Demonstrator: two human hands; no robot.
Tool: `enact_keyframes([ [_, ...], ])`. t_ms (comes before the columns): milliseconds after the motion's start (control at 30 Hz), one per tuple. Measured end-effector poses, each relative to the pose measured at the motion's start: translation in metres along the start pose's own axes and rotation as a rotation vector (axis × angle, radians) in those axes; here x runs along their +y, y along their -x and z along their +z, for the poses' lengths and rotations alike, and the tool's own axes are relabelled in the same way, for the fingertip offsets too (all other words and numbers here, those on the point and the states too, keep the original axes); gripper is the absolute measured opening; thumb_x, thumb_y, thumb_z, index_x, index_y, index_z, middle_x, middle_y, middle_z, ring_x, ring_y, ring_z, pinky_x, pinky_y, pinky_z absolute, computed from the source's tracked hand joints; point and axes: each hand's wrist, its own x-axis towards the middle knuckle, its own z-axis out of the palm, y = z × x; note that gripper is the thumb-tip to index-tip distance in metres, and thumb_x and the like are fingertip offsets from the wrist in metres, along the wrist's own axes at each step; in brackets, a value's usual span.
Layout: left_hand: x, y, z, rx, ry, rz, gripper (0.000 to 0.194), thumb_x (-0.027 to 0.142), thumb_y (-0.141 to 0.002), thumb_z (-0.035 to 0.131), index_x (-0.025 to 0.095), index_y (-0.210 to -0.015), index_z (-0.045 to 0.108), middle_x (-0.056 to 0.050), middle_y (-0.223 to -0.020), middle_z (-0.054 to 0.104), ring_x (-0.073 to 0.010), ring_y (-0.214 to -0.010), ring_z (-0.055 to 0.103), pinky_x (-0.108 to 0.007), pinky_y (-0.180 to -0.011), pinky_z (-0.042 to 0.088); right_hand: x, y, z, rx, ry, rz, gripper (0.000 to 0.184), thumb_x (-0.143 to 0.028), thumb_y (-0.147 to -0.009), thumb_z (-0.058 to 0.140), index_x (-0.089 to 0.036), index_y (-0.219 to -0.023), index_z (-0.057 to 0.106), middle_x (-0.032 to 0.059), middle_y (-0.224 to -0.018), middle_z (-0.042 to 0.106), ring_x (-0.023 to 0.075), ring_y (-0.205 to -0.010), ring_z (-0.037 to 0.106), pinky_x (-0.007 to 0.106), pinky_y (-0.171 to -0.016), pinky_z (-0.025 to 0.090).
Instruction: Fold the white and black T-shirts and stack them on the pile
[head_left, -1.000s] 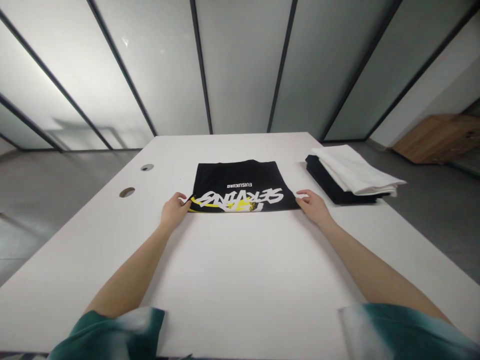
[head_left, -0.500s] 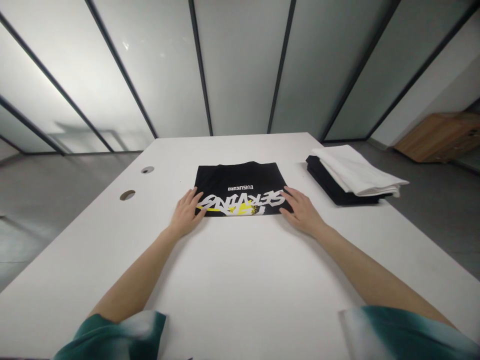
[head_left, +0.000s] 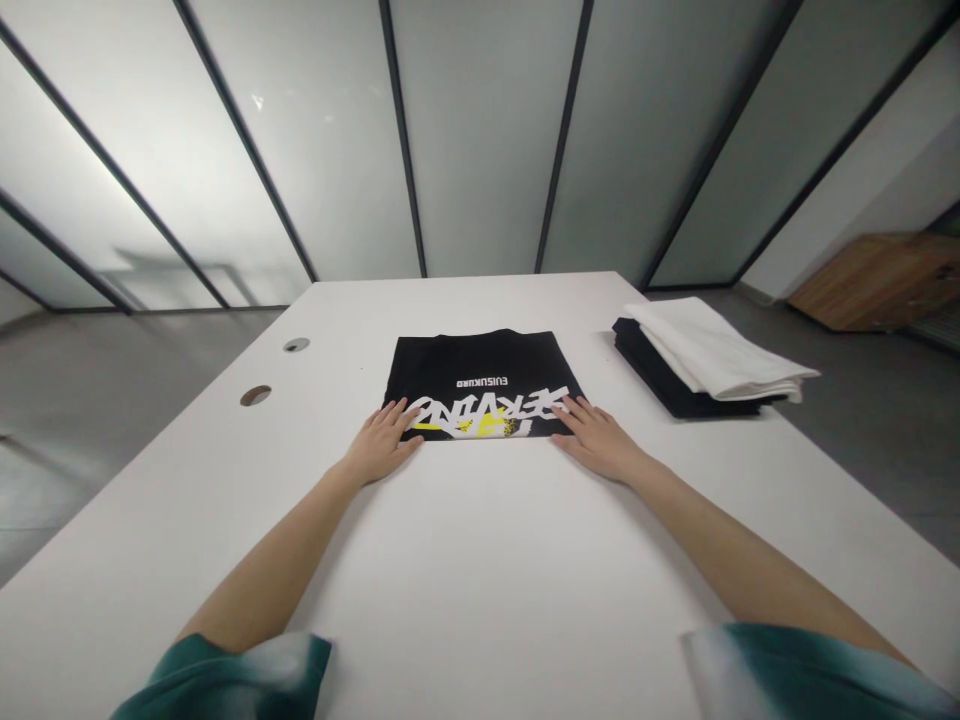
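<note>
A folded black T-shirt point(head_left: 480, 360) lies flat on the white table, with white and yellow lettering that appears upside down to me. My left hand point(head_left: 381, 442) rests on its near left corner, fingers stretched out and thumb along the near edge. On the near right corner lies my right hand point(head_left: 598, 437), its fingers spread flat over the print. Neither hand grips the cloth. The parts of the shirt beneath my fingers are hidden.
To the right, folded white cloth point(head_left: 712, 345) is stacked on folded black cloth point(head_left: 652, 370) near the edge of the table point(head_left: 480, 560). Two round holes point(head_left: 256, 396) pierce the tabletop at left. Frosted glass panels point(head_left: 480, 130) stand beyond, and a wooden cabinet point(head_left: 877, 280) is at far right.
Both hands have shifted slightly towards me and flattened along the shirt's near corners, with the right fingers further in over the lettering. The shirt keeps its place on the table.
</note>
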Motion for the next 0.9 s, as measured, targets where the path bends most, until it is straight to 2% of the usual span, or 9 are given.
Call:
enact_keyframes([
  [100,0.004,0.001,-0.002,0.009,-0.02,-0.014,0.058,0.054,-0.093,0.043,0.026,-0.144,0.049,-0.009,-0.157,0.038,-0.0295,-0.143,0.036,-0.047,-0.118,0.025,-0.002,0.001,0.0,0.013,0.006,0.006,0.063,-0.061,-0.096,0.032,-0.026,-0.146,0.048,0.0104,-0.156,0.038,0.032,-0.143,0.035,0.052,-0.113,0.032],
  [200,0.012,-0.001,-0.007,0.023,-0.057,-0.05,0.053,0.052,-0.095,0.039,0.027,-0.138,0.056,-0.01,-0.148,0.05,-0.03,-0.137,0.045,-0.052,-0.12,0.016,-0.004,0.001,-0.001,0.025,0.008,0.018,0.062,-0.061,-0.095,0.033,-0.025,-0.142,0.052,0.0107,-0.154,0.041,0.0331,-0.142,0.036,0.052,-0.112,0.032],
  [300,0.019,-0.013,-0.014,0.04,-0.076,-0.077,0.057,0.055,-0.094,0.038,0.023,-0.136,0.058,-0.014,-0.147,0.05,-0.0332,-0.141,0.039,-0.053,-0.12,0.014,-0.007,-0.007,-0.009,0.03,0.021,0.022,0.059,-0.06,-0.095,0.034,-0.023,-0.134,0.059,0.0129,-0.146,0.052,0.0343,-0.136,0.043,0.053,-0.111,0.032],
  [400,0.03,-0.043,-0.02,0.063,-0.081,-0.051,0.067,0.059,-0.092,0.04,0.018,-0.144,0.05,-0.015,-0.155,0.038,-0.0366,-0.148,0.023,-0.052,-0.119,0.016,-0.017,-0.031,-0.023,0.054,0.022,0.012,0.061,-0.058,-0.096,0.032,-0.018,-0.135,0.058,0.0168,-0.142,0.053,0.035,-0.134,0.045,0.052,-0.11,0.034],
  [500,0.049,-0.086,-0.02,0.039,-0.07,-0.017,0.072,0.059,-0.093,0.037,0.016,-0.151,0.039,-0.017,-0.16,0.029,-0.0382,-0.149,0.019,-0.053,-0.118,0.019,-0.037,-0.073,-0.034,0.108,0.001,0.001,0.064,-0.057,-0.097,0.032,-0.018,-0.146,0.046,0.0145,-0.154,0.04,0.0341,-0.142,0.034,0.049,-0.113,0.031],
  [600,0.071,-0.129,-0.009,0.01,-0.06,-0.005,0.07,0.056,-0.096,0.033,0.018,-0.154,0.032,-0.016,-0.162,0.024,-0.0378,-0.149,0.019,-0.054,-0.117,0.022,-0.063,-0.12,-0.031,0.076,-0.032,-0.005,0.064,-0.052,-0.099,0.029,-0.018,-0.152,0.038,0.0129,-0.16,0.029,0.0331,-0.147,0.025,0.05,-0.115,0.025],
  [667,0.079,-0.149,0.001,-0.033,-0.06,0.018,0.066,0.051,-0.097,0.031,0.019,-0.155,0.031,-0.014,-0.163,0.023,-0.0354,-0.149,0.018,-0.052,-0.118,0.02,-0.075,-0.144,-0.023,-0.008,-0.057,-0.016,0.063,-0.05,-0.1,0.026,-0.018,-0.154,0.034,0.0126,-0.162,0.024,0.0319,-0.148,0.021,0.049,-0.117,0.022],
  [767,0.069,-0.163,0.013,-0.084,-0.039,-0.009,0.066,0.053,-0.097,0.028,0.02,-0.155,0.031,-0.013,-0.163,0.022,-0.0334,-0.15,0.019,-0.052,-0.119,0.019,-0.074,-0.159,-0.008,-0.102,-0.079,0.024,0.065,-0.056,-0.099,0.024,-0.021,-0.155,0.032,0.0113,-0.162,0.024,0.0311,-0.149,0.02,0.05,-0.118,0.018],
  [900,0.025,-0.159,0.012,-0.093,-0.032,-0.17,0.075,0.064,-0.094,0.025,0.021,-0.155,0.03,-0.011,-0.164,0.019,-0.0329,-0.151,0.015,-0.052,-0.12,0.017,-0.035,-0.151,0.001,-0.086,-0.065,0.178,0.07,-0.06,-0.097,0.026,-0.021,-0.155,0.03,0.0118,-0.163,0.023,0.0303,-0.149,0.019,0.05,-0.118,0.016],
])
